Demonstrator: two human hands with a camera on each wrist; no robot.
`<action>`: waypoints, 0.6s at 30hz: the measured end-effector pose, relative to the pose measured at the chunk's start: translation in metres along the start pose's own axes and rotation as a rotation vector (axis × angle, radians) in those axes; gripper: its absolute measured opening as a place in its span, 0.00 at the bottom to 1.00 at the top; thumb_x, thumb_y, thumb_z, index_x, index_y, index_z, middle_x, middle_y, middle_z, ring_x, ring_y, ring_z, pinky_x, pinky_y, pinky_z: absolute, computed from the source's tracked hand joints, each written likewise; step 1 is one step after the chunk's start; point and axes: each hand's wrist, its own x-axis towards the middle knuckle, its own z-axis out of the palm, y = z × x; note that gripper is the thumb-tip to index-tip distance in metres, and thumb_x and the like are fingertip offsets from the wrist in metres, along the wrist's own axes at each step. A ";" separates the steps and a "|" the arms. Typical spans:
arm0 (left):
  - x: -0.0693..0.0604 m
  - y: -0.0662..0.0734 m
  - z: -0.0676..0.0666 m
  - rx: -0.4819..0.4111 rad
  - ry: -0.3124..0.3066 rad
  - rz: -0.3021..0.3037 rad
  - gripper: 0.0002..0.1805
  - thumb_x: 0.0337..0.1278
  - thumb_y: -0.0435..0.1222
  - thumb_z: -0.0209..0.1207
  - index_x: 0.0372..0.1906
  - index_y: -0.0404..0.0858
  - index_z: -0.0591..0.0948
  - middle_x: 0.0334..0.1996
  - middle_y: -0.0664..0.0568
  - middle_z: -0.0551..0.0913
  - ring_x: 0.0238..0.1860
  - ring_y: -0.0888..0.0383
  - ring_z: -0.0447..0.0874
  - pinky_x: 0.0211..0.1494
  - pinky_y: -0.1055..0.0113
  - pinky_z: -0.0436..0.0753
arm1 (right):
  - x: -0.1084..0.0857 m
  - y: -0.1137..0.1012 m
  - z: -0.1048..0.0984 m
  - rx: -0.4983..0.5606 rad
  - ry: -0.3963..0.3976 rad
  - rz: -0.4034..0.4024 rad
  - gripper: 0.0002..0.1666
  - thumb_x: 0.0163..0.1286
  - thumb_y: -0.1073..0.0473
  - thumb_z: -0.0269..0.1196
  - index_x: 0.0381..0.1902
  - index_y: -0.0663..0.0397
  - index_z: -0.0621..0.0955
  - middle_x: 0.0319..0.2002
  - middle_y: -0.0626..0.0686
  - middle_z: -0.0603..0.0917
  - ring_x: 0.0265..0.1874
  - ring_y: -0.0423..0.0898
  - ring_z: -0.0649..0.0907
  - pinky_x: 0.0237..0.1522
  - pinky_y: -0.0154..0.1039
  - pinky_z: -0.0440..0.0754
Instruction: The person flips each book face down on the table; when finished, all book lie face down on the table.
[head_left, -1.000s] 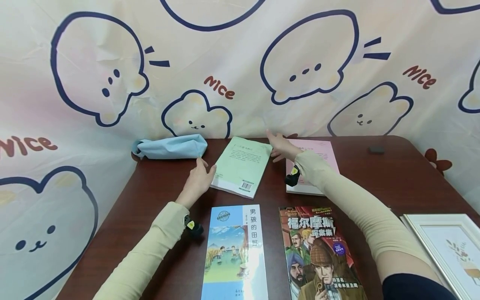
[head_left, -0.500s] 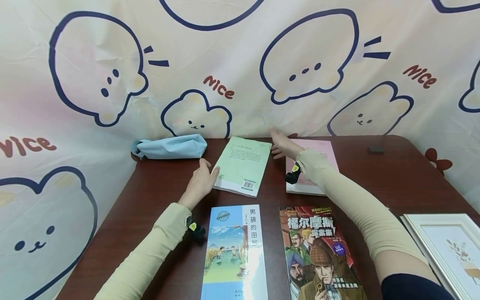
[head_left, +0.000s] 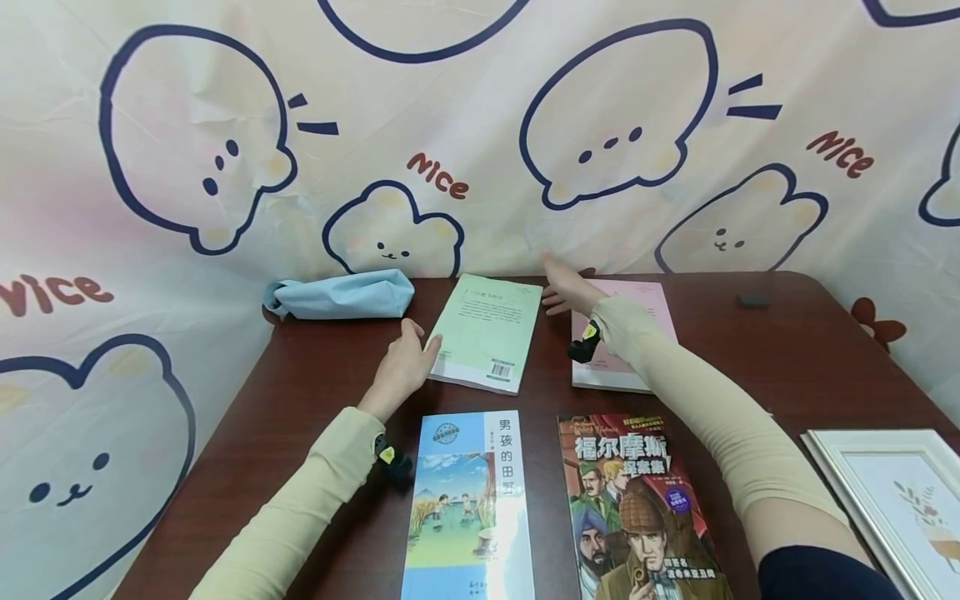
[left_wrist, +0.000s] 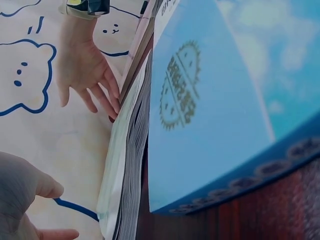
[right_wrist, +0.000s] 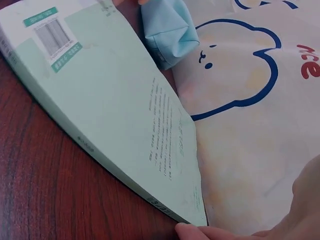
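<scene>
A pale green book (head_left: 487, 329) lies back cover up and slightly turned near the table's far edge; its barcode and spine show in the right wrist view. At its lower left edge is my left hand (head_left: 401, 367), the thumb at the edge and the fingers extended. My right hand (head_left: 572, 287) is on the other side with fingers spread, a fingertip close to the book's far right corner; contact there cannot be told. Partly behind the right forearm lies a pink book (head_left: 641, 296). The left wrist view also shows the right hand (left_wrist: 90, 65) palm-on, holding nothing.
Nearer to me lie a blue book (head_left: 453, 508) and a detective comic-style book (head_left: 637, 508). A light blue cloth bundle (head_left: 341, 294) sits at the back left. A white picture frame (head_left: 832, 454) is at the right, a small dark block (head_left: 752, 300) at the back.
The green book's near end has swung slightly to the right. My left hand has moved a little rightward with it, and the right hand has shifted slightly right.
</scene>
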 end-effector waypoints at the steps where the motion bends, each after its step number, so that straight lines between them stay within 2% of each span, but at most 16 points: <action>1: 0.000 0.000 0.000 0.002 -0.004 0.000 0.26 0.71 0.51 0.46 0.60 0.37 0.60 0.32 0.40 0.77 0.27 0.49 0.75 0.28 0.63 0.70 | 0.001 0.000 0.000 0.009 0.000 0.001 0.45 0.75 0.31 0.29 0.78 0.52 0.41 0.69 0.72 0.62 0.65 0.64 0.71 0.59 0.54 0.76; 11: -0.002 0.001 0.000 0.000 -0.013 0.000 0.26 0.71 0.51 0.47 0.60 0.37 0.60 0.31 0.41 0.76 0.25 0.50 0.75 0.27 0.64 0.70 | 0.008 0.003 -0.001 0.045 0.000 -0.008 0.46 0.74 0.29 0.29 0.78 0.52 0.40 0.69 0.70 0.64 0.64 0.61 0.73 0.57 0.52 0.78; 18: -0.005 0.002 0.001 -0.005 -0.011 0.005 0.26 0.71 0.51 0.47 0.60 0.37 0.60 0.30 0.41 0.76 0.25 0.50 0.74 0.27 0.64 0.69 | 0.009 0.003 0.000 0.072 -0.021 -0.019 0.47 0.74 0.29 0.29 0.78 0.50 0.38 0.71 0.69 0.61 0.66 0.62 0.71 0.58 0.52 0.77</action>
